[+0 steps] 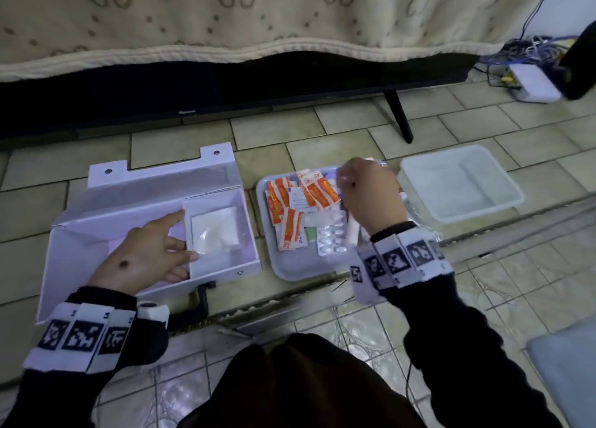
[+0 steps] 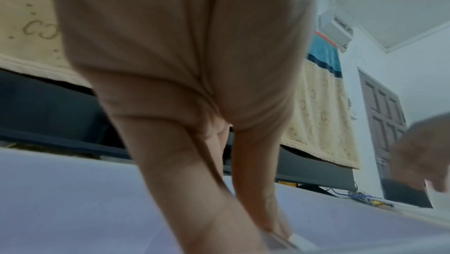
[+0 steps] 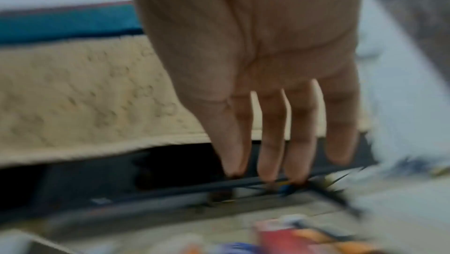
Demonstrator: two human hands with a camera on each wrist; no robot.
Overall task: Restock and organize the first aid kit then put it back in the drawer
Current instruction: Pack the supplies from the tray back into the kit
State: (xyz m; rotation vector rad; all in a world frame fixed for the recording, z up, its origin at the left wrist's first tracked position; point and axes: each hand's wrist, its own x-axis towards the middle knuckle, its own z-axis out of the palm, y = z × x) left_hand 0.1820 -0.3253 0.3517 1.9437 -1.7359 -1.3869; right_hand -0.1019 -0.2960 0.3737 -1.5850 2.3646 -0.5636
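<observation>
The white first aid kit (image 1: 129,198) lies open on the tiled floor at the left, lid back. In its right compartment is a gauze packet (image 1: 214,229) in clear wrap. My left hand (image 1: 151,253) is inside the kit with fingers spread, fingertips touching the divider and the packet's near corner (image 2: 298,239). To the right, a grey tray (image 1: 290,269) holds orange sachets (image 1: 319,190), a blister pack (image 1: 332,237) and other small supplies. Above the tray's far side hovers my right hand (image 1: 371,195), its fingers (image 3: 270,142) hanging straight and holding nothing.
An empty clear plastic tub (image 1: 461,182) sits right of the tray. A flat TV (image 1: 193,98) on black legs (image 1: 400,114) stands on the floor behind, half covered by a beige blanket. Cables and a white box (image 1: 532,82) lie far right. The kit's black handle (image 1: 200,302) points toward me.
</observation>
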